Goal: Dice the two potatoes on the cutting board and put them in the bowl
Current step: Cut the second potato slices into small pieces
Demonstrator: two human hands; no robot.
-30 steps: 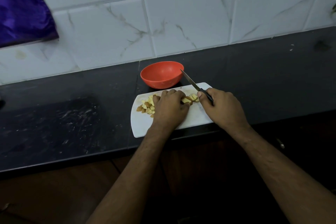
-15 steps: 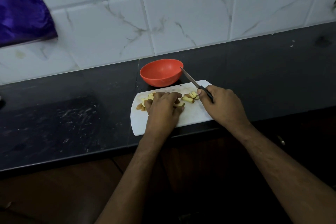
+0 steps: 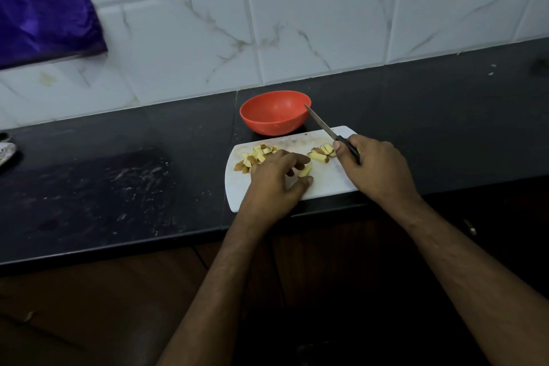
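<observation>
Black worktop [image 3: 118,187] below a tiled wall carries a white cutting board [image 3: 323,187] at its front edge, where the left hand [image 3: 276,184] pinches a potato piece [image 3: 305,171] between diced heaps, the right hand [image 3: 377,169] grips a knife [image 3: 322,123], and a red bowl [image 3: 274,111] sits just behind.

Round orange-red plastic bowl [image 3: 274,113]: plain, one even colour inside and out. Rectangular white plastic cutting board [image 3: 326,184]: faint brownish smudges along its far edge. Diced potato pieces [image 3: 257,155]: pale yellow flesh, reddish-brown skin on some faces. Kitchen knife [image 3: 332,135]: grey metal blade, black handle. Dark grey-black stone counter [image 3: 118,187]: pale whitish streaks on its left part. Glossy white wall tiles [image 3: 312,27]: thin grey-green marble veining. Purple shiny cloth [image 3: 38,3]: upper left, unpatterned.
</observation>
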